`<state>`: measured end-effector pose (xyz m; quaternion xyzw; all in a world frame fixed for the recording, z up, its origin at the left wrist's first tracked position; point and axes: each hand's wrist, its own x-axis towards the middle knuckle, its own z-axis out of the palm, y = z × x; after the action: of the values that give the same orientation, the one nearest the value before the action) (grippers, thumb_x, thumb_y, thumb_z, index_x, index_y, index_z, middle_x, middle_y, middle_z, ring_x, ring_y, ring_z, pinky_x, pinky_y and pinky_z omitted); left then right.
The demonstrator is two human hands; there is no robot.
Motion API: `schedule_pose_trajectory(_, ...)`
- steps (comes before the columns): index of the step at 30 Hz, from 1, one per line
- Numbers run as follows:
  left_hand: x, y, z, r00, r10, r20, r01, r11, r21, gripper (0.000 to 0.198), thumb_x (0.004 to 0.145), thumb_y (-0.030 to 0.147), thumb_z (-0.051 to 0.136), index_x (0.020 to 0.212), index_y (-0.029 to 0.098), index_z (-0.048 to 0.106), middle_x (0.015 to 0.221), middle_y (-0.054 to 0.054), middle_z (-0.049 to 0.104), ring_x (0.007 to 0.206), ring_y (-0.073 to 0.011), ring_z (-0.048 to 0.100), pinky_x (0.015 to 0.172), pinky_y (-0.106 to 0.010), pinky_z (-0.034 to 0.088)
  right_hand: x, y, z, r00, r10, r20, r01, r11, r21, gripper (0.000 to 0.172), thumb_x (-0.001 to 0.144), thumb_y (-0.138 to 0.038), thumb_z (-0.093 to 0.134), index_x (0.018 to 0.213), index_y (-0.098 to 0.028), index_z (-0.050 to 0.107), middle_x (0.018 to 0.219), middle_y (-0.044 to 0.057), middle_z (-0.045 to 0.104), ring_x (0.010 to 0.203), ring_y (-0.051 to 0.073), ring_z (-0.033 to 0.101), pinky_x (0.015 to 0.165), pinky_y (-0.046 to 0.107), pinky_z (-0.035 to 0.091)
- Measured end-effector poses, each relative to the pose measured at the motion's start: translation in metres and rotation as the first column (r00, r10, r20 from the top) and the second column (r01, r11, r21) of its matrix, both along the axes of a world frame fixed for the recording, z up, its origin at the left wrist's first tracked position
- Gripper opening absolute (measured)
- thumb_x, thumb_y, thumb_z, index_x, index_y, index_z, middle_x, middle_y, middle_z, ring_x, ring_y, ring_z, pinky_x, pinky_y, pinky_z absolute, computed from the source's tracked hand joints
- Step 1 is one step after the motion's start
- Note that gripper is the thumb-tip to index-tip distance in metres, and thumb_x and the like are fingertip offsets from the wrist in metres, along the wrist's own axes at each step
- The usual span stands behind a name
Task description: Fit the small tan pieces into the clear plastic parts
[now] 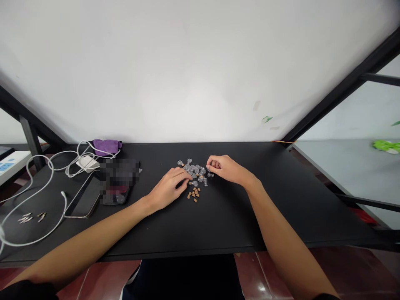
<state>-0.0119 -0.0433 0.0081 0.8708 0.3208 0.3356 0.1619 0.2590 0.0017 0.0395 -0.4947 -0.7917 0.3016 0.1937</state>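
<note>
A cluster of tiny clear glass bottles (196, 168) lies on the black table (218, 225), some with corks in their necks. Several loose small corks (193, 194) are scattered just in front of it. My left hand (168, 188) rests at the cluster's left edge, thumb and forefinger brought together beside the bottles; whatever is between them is too small to make out. On the other side, my right hand (225, 168) has its fingers curled and the thumb against the forefinger. Its fingertips are close to the bottles at the right edge, and what they pinch, if anything, is hidden.
At the left lie a phone (83, 198), a dark, partly blurred-out object (117, 200), a white charger (88, 162) with a looping white cable (40, 191) and a purple pouch (108, 146). Small metallic pieces (25, 218) are near the left edge. A white wall (187, 83) stands behind.
</note>
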Motion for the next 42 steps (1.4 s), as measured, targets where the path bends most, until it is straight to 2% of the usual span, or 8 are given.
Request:
schedule_pose_trajectory(5, 0.000, -0.002, -0.001, 0.996, -0.049, -0.081, 0.050, 0.999, 0.019, 0.023, 0.104, 0.019, 0.047, 0.111, 0.022, 0.069, 0.106, -0.007, 0.073, 0.097, -0.0193, 0.066, 0.091, -0.036, 0.049, 0.003, -0.001, 0.001, 0.999, -0.041, -0.015, 0.041, 0.998, 0.036, 0.032, 0.098, -0.050, 0.055, 0.088, -0.022, 0.065, 0.067, -0.002, 0.059, 0.062, 0.014, 0.049, 0.060, 0.028, 0.038)
schedule_pose_trajectory(9, 0.000, -0.001, -0.001, 0.994, -0.066, -0.087, 0.068, 0.998, 0.015, 0.022, 0.104, 0.018, 0.049, 0.112, 0.023, 0.069, 0.108, -0.006, 0.073, 0.098, -0.0190, 0.066, 0.091, -0.035, 0.049, 0.005, 0.000, 0.003, 0.995, -0.098, -0.024, 0.100, 0.992, 0.080, 0.039, 0.099, -0.056, 0.053, 0.085, -0.022, 0.064, 0.065, -0.002, 0.055, 0.060, 0.015, 0.045, 0.058, 0.029, 0.036)
schedule_pose_trajectory(15, -0.001, 0.002, -0.002, 0.988, -0.102, -0.116, 0.102, 0.995, -0.005, 0.021, 0.105, 0.020, 0.051, 0.118, 0.025, 0.067, 0.115, -0.004, 0.073, 0.109, -0.0200, 0.064, 0.095, -0.036, 0.046, 0.003, 0.000, 0.004, 0.991, -0.120, -0.062, 0.128, 0.979, 0.159, 0.038, 0.100, -0.055, 0.052, 0.082, -0.023, 0.062, 0.063, -0.003, 0.049, 0.059, 0.015, 0.039, 0.058, 0.030, 0.033)
schedule_pose_trajectory(22, -0.001, 0.003, -0.006, 0.985, -0.086, -0.146, 0.086, 0.996, -0.007, 0.020, 0.103, 0.020, 0.055, 0.117, 0.026, 0.068, 0.107, -0.004, 0.075, 0.110, -0.0208, 0.062, 0.094, -0.037, 0.044, -0.002, -0.006, 0.012, 0.992, -0.092, -0.089, 0.107, 0.977, 0.183, 0.036, 0.099, -0.051, 0.053, 0.081, -0.021, 0.062, 0.062, -0.003, 0.048, 0.058, 0.014, 0.038, 0.058, 0.029, 0.031)
schedule_pose_trajectory(25, -0.002, 0.002, -0.005, 0.987, -0.078, -0.141, 0.078, 0.997, -0.006, 0.017, 0.103, 0.020, 0.056, 0.115, 0.025, 0.068, 0.105, -0.004, 0.074, 0.109, -0.0211, 0.061, 0.093, -0.037, 0.043, 0.001, -0.009, 0.016, 0.997, -0.035, -0.066, 0.043, 0.991, 0.130, 0.032, 0.095, -0.049, 0.061, 0.081, -0.021, 0.065, 0.059, -0.005, 0.045, 0.056, 0.012, 0.036, 0.057, 0.028, 0.031)
schedule_pose_trajectory(30, -0.001, 0.003, -0.004, 0.990, -0.074, -0.124, 0.074, 0.997, -0.005, 0.012, 0.102, 0.022, 0.059, 0.110, 0.023, 0.068, 0.106, -0.003, 0.074, 0.107, -0.0204, 0.061, 0.094, -0.036, 0.043, 0.007, -0.010, 0.021, 0.990, 0.143, -0.010, -0.143, 0.987, -0.068, 0.027, 0.087, -0.046, 0.069, 0.086, -0.019, 0.071, 0.053, -0.007, 0.046, 0.050, 0.011, 0.039, 0.056, 0.026, 0.034)
schedule_pose_trajectory(35, -0.001, 0.004, -0.007, 0.992, -0.050, -0.119, 0.051, 0.999, -0.001, 0.010, 0.101, 0.026, 0.062, 0.108, 0.022, 0.067, 0.106, -0.003, 0.072, 0.105, -0.0192, 0.060, 0.095, -0.034, 0.042, 0.014, -0.007, 0.022, 0.992, 0.128, 0.021, -0.124, 0.983, -0.135, 0.026, 0.084, -0.044, 0.071, 0.083, -0.018, 0.071, 0.048, -0.007, 0.049, 0.048, 0.012, 0.051, 0.060, 0.026, 0.040)
schedule_pose_trajectory(42, -0.001, 0.004, -0.007, 0.990, -0.035, -0.135, 0.037, 0.999, 0.014, 0.009, 0.102, 0.020, 0.059, 0.107, 0.023, 0.066, 0.101, -0.002, 0.070, 0.100, -0.0190, 0.059, 0.091, -0.033, 0.041, 0.019, -0.004, 0.017, 0.987, 0.089, 0.131, -0.069, 0.985, -0.156, 0.024, 0.082, -0.043, 0.072, 0.086, -0.019, 0.072, 0.049, -0.005, 0.056, 0.046, 0.014, 0.056, 0.055, 0.026, 0.040)
